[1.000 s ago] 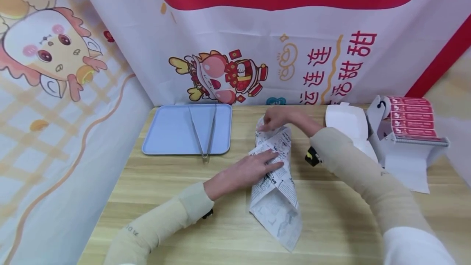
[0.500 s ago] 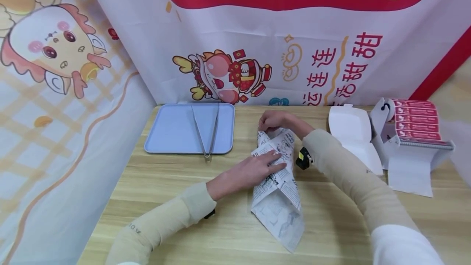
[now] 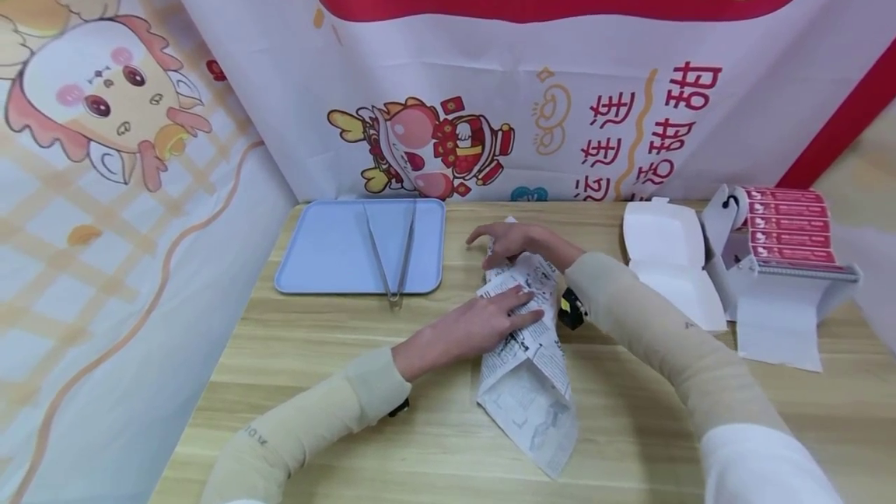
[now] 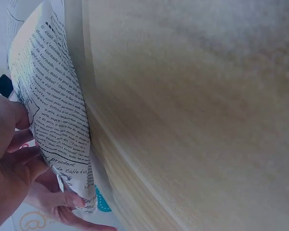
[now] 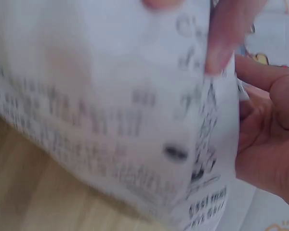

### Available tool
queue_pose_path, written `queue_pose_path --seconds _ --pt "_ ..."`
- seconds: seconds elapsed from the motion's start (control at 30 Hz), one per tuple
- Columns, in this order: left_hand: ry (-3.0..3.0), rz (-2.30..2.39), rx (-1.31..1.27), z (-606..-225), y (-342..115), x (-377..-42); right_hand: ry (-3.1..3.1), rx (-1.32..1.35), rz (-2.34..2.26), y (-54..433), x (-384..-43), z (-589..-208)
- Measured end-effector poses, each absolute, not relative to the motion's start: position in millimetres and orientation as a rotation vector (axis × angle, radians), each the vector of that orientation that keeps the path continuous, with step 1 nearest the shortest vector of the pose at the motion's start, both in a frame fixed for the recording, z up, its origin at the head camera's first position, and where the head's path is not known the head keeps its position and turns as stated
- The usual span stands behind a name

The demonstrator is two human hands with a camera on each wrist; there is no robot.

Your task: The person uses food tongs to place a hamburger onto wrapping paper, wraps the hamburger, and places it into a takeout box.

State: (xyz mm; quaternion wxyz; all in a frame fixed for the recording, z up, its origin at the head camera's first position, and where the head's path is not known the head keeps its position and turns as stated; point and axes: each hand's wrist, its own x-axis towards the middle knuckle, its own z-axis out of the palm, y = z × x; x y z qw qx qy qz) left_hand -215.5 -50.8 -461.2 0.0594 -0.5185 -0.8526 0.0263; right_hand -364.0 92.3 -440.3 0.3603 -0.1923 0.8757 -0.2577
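Note:
A folded sheet of newsprint wrapping paper [image 3: 528, 403] lies lengthwise on the wooden table, its near end spread in a pointed flap. My left hand [image 3: 490, 321] rests across the middle of it with extended fingers. At its far end, my right hand [image 3: 514, 241] holds the paper's edge, one finger stretched out to the left and the others bent down onto it. The left wrist view shows the left hand [image 4: 12, 163] beside the printed side of the paper [image 4: 58, 110]. In the right wrist view, blurred newsprint [image 5: 111, 96] fills the front and partly covers the right hand [image 5: 272, 149].
A blue tray [image 3: 329, 247] sits at the back left with metal tongs [image 3: 402, 267] lying across its front edge. Back right are an open white clamshell box [image 3: 665, 239] and a dispenser [image 3: 763, 271] with a roll of red labels [image 3: 791, 232]. A printed banner [image 3: 448, 45] hangs behind.
At the paper's far end my right hand has lifted the edge and shifted slightly toward me, stretching one finger out. The paper's tip now shows behind it. My left hand stays in place.

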Motion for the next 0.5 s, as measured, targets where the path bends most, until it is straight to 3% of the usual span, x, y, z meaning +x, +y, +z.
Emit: queue_pose_path --seconds 0.27,0.5 --pt "-2.628 0.029 -1.565 -459.2 -50.6 -213.4 2.406 -0.362 -1.17 130.5 -371.3 -430.5" --pt "-2.645 -0.115 -1.538 -454.4 -49.9 -219.3 2.617 -0.058 -1.243 164.4 -317.5 -421.9"
